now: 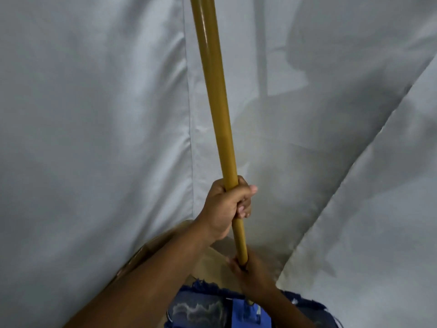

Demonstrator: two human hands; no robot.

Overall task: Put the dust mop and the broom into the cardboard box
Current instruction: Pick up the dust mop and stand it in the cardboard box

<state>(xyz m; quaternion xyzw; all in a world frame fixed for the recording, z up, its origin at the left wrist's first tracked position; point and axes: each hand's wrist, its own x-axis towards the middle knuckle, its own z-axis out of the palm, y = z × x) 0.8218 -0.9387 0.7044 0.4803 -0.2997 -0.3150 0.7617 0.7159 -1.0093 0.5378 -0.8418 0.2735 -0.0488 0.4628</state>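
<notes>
Near the lower centre of the frame, the left hand (225, 207) is wrapped around the mop (214, 95) pole, fingers curled tight on the yellow shaft with the thumb tip poking out to the right. Its forearm rises from the bottom left corner on a diagonal, bare, and crosses in front of the box (151, 247). Below it and slightly right, the right hand (248, 268) grips the same pole at its lower end, fingers closed round the shaft; the fingertips are mostly hidden behind the pole and the back of the hand faces the camera. Its forearm runs down toward the bottom right edge.

The pole stands nearly upright, leaning a little to the left as it climbs, and leaves the frame at the top centre. At the bottom of the frame the mop head (212, 306) shows as a blue pad with a dark blue fringe, lying just beneath the right hand. The joint between pole and head is partly covered by the right wrist.

Only part of the box shows: a brown cardboard flap and wall at the lower centre, behind the left forearm and just above the mop head. Whether the head is already inside the box cannot be told.

Pale grey sheet (94, 114) fills the background, with a vertical seam left of the pole and shadows on the right.
</notes>
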